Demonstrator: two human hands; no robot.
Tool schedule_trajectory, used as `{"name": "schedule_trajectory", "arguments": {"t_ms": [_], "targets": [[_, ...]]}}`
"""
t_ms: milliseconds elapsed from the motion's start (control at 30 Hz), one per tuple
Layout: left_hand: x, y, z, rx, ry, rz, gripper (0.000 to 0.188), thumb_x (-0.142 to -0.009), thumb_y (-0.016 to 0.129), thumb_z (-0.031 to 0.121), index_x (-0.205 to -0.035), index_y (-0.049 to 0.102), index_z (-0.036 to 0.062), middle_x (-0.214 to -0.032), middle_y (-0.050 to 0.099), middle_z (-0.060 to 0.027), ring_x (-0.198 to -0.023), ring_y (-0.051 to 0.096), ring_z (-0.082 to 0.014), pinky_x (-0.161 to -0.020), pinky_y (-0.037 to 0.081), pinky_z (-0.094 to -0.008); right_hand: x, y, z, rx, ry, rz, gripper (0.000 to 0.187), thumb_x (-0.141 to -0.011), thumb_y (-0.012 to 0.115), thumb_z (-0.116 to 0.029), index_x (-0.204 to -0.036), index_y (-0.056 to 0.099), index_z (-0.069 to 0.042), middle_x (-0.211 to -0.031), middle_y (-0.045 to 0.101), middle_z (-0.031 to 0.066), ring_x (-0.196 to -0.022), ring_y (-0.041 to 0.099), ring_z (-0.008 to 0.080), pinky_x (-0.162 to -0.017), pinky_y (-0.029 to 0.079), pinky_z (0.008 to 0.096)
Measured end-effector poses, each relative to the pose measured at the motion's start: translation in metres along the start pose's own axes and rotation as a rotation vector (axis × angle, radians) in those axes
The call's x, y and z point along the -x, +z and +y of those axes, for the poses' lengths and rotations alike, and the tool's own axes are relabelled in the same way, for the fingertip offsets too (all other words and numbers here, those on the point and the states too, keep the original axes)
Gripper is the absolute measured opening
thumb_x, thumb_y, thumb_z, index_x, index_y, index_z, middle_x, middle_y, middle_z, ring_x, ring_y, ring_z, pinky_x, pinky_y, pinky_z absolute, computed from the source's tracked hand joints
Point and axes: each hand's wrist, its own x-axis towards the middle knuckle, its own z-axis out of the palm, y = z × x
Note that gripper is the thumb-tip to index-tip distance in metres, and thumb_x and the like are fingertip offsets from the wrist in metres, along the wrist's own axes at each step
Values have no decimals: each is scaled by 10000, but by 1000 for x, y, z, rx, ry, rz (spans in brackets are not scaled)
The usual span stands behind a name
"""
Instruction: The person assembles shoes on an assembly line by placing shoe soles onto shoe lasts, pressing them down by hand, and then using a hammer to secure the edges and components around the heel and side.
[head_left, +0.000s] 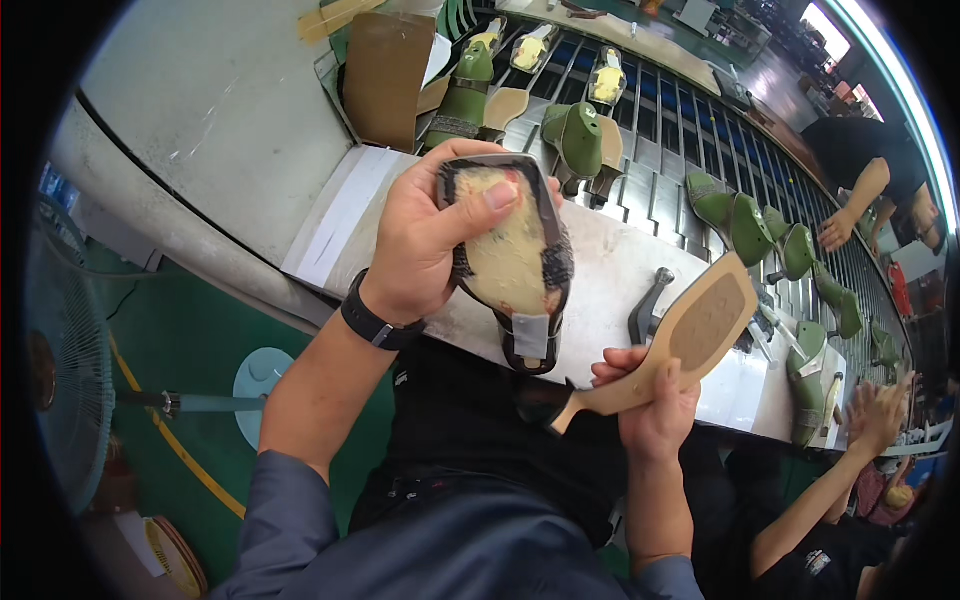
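item in hand: one shoe [507,250], bottom up, in front of the conveyor [655,195] on its near side. its underside is cream and smeared-looking, with dark, ragged edges and a translucent strip [530,337] at the heel end.

my left hand [425,230] grips the shoe, thumb flat on the underside; most of its fingers are hidden behind. my right hand [657,405] holds a tan sole [700,325], also on the near side of the conveyor, right of the shoe and apart from it. the sole's far face is concealed from me, as are parts of my fingers. a dark piece beside its narrow end cannot be made out.

a dark metal tool [648,308] lies by the conveyor's near edge, partly covered by the sole. green lasts [575,140] stand on the conveyor; those farther right are small and crowded. a co-worker's hand [838,230] shows at the conveyor's far side, the body cut off by the dark rim.

markings: white characters on the green lasts and white print on a black sleeve [818,562], right of me on the conveyor's near side, are too small to read.
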Motion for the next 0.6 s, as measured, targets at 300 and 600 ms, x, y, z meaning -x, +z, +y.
{"name": "schedule_trajectory", "arguments": {"t_ms": [300,600], "targets": [[5,42,1,-228,114,-171,376,-999,698,110,-1321,545,-10,-1230,715,-233,-1147,716,-279,-976,595,-412,1,68,-48,145,159,-379,272,-1027,625,-92,-1207,646,111,-1010,755,184,-829,744,201,-704,609,317],[18,41,5,72,-5,-261,656,-906,813,395,-1331,545,-27,-1312,656,-298,-1217,675,-338,-1055,550,-491,-4,79,-40,179,113,-332,355,-1084,590,-222,-1119,720,107,-939,777,180,-780,754,201,-666,617,307]]}}
